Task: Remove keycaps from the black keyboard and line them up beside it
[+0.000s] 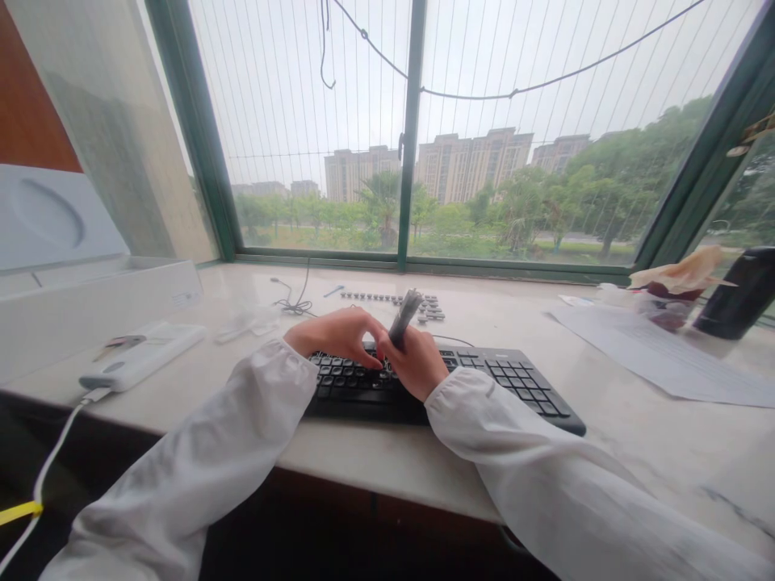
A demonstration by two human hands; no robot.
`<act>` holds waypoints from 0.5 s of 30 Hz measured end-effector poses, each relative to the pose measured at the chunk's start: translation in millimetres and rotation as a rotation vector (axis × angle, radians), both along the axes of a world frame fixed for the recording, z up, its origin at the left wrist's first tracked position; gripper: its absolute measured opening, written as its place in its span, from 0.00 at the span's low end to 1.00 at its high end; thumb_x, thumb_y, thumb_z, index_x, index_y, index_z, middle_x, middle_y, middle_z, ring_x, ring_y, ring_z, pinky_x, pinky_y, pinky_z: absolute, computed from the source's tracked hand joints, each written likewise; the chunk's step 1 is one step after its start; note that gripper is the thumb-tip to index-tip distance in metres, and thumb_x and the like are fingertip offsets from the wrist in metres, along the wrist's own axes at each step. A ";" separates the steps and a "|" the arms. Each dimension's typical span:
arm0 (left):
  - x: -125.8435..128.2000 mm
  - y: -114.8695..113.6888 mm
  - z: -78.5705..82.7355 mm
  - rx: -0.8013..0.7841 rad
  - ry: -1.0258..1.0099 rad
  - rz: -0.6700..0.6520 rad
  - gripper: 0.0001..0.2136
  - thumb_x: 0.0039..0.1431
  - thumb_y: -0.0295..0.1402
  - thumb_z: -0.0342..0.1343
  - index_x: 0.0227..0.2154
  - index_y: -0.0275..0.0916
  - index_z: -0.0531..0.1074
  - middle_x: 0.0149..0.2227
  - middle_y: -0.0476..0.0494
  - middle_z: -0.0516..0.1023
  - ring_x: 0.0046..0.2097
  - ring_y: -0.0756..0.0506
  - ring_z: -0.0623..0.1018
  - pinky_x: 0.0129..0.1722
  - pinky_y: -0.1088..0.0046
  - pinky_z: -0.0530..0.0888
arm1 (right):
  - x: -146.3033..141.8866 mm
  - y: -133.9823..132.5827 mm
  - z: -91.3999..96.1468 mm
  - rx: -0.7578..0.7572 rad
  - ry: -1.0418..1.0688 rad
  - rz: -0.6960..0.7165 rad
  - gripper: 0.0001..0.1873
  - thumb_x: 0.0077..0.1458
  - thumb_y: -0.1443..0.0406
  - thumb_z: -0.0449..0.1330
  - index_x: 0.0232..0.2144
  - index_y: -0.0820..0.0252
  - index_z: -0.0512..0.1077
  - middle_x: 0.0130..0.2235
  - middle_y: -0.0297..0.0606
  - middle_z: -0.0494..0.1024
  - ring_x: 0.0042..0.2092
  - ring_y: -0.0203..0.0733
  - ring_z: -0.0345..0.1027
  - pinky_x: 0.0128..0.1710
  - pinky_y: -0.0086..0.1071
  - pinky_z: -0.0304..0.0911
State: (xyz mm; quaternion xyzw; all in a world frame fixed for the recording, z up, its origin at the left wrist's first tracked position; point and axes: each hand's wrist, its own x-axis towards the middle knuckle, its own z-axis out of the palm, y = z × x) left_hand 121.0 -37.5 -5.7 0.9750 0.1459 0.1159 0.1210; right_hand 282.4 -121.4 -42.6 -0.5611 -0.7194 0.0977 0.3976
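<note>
A black keyboard (pixel 514 379) lies on the pale stone ledge, with some key places on its left part bare of keycaps. My right hand (pixel 417 363) is closed around a dark grey brush (pixel 407 313), its bristle-like end pointing up and its lower end hidden by my fingers. Over the left part of the keys is my left hand (pixel 342 335), fingers bent, thumb and forefinger apart, with nothing visible between them. Its fingertips come close to my right hand; whether they touch is unclear. Behind the keyboard, loose keycaps (pixel 375 298) lie in rows.
Left are a white power bank (pixel 145 355) with a plugged-in cable, keys on top, and a white box (pixel 90 307). A coiled cable (pixel 296 307) lies near the window. Right are paper sheets (pixel 659 355) and a black bottle (pixel 735 294). The ledge's front edge (pixel 387 484) runs nearest me.
</note>
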 end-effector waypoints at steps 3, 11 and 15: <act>0.1 1.1 -1.6 -0.048 0.052 0.012 0.11 0.49 0.36 0.63 0.35 0.39 0.80 0.30 0.50 0.81 0.31 0.51 0.75 0.33 0.79 0.67 | 0.2 1.1 -2.7 0.015 -0.007 -0.015 0.10 0.56 0.64 0.53 0.24 0.59 0.69 0.21 0.34 0.72 0.26 0.38 0.66 0.27 0.28 0.49; 1.2 -1.3 -2.7 -0.104 0.064 0.080 0.09 0.47 0.34 0.62 0.33 0.40 0.80 0.29 0.52 0.80 0.31 0.51 0.75 0.35 0.80 0.69 | 0.9 2.9 -1.1 0.188 0.003 -0.070 0.12 0.57 0.62 0.50 0.25 0.58 0.67 0.22 0.35 0.71 0.26 0.39 0.65 0.26 0.28 0.49; 0.8 -0.9 -4.1 -0.140 0.074 0.090 0.08 0.47 0.35 0.63 0.32 0.41 0.80 0.31 0.51 0.81 0.33 0.51 0.77 0.37 0.80 0.69 | 4.0 7.0 4.9 0.265 0.070 -0.186 0.13 0.57 0.60 0.48 0.25 0.58 0.66 0.22 0.35 0.70 0.26 0.40 0.64 0.26 0.29 0.49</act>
